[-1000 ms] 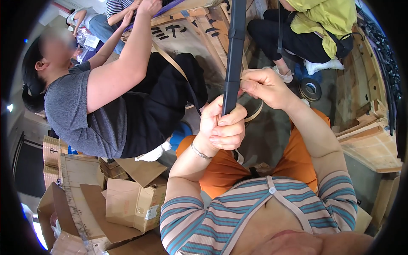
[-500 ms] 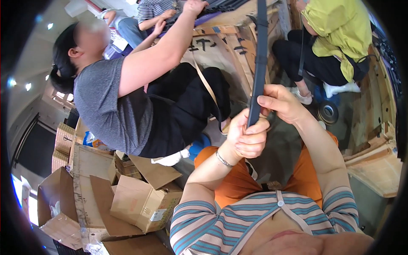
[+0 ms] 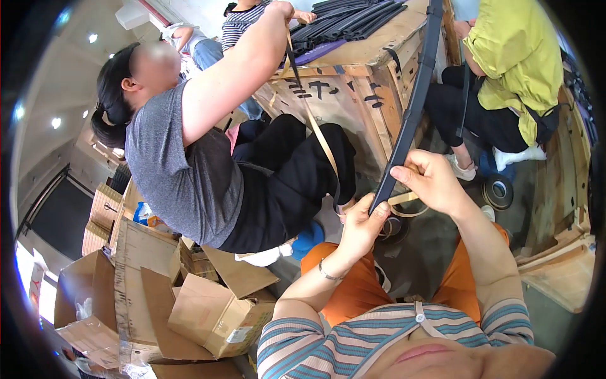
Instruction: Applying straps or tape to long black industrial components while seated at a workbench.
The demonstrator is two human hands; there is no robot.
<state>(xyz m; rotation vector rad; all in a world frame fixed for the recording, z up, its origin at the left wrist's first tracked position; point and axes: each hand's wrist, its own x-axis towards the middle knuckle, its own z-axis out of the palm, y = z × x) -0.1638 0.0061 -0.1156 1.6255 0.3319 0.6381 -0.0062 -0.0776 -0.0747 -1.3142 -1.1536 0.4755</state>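
A long black rubber strip (image 3: 413,104) rises from my hands toward the top of the view. My left hand (image 3: 361,228) grips its lower end. My right hand (image 3: 430,181) pinches a tan tape (image 3: 404,198) against the strip just above, the tape looping below toward a tape roll (image 3: 392,227) on the floor. I sit in orange trousers and a striped shirt.
A person in a grey shirt (image 3: 183,164) sits at left, pulling tan tape at a wooden crate (image 3: 353,82) piled with black strips (image 3: 344,22). A person in a yellow top (image 3: 511,63) sits at right. Cardboard boxes (image 3: 158,297) lie at lower left. A second roll (image 3: 497,191) lies on the floor.
The view has swung so the scene sits further right. My hands stay on the black strip; the right hand has slid closer to the left, now pinching the tape.
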